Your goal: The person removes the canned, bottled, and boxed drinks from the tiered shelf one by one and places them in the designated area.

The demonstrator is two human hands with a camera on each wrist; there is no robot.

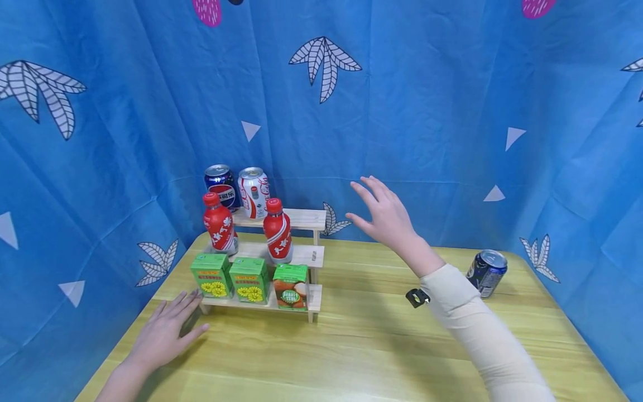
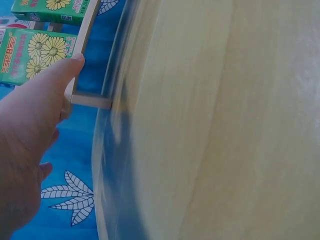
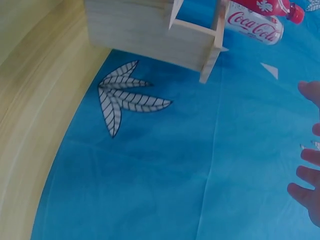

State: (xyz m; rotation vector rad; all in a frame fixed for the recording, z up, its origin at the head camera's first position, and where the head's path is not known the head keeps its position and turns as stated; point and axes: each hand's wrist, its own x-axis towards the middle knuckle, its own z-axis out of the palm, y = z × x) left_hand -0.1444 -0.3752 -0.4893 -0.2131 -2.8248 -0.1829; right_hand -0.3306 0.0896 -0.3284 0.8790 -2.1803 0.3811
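Observation:
A three-tier wooden rack (image 1: pixel 315 257) stands at the left of the table. On its top tier are a blue Pepsi can (image 1: pixel 219 186) and a white Coca-Cola can (image 1: pixel 253 192). Two red bottles, the left bottle (image 1: pixel 219 223) and the right bottle (image 1: pixel 278 230), stand apart on the middle tier. Green drink cartons (image 1: pixel 249 281) line the bottom tier. My left hand (image 1: pixel 163 334) is beside the rack's lower left corner, fingers extended; contact cannot be told. Raised in the air right of the rack, my right hand (image 1: pixel 384 215) has spread fingers and holds nothing.
A dark blue can (image 1: pixel 487 272) stands on the wooden table (image 1: pixel 361 346) at the right, behind my right forearm. A black strap mount (image 1: pixel 418 297) is on my right wrist. Blue patterned cloth (image 1: pixel 427 111) hangs around the back and sides.

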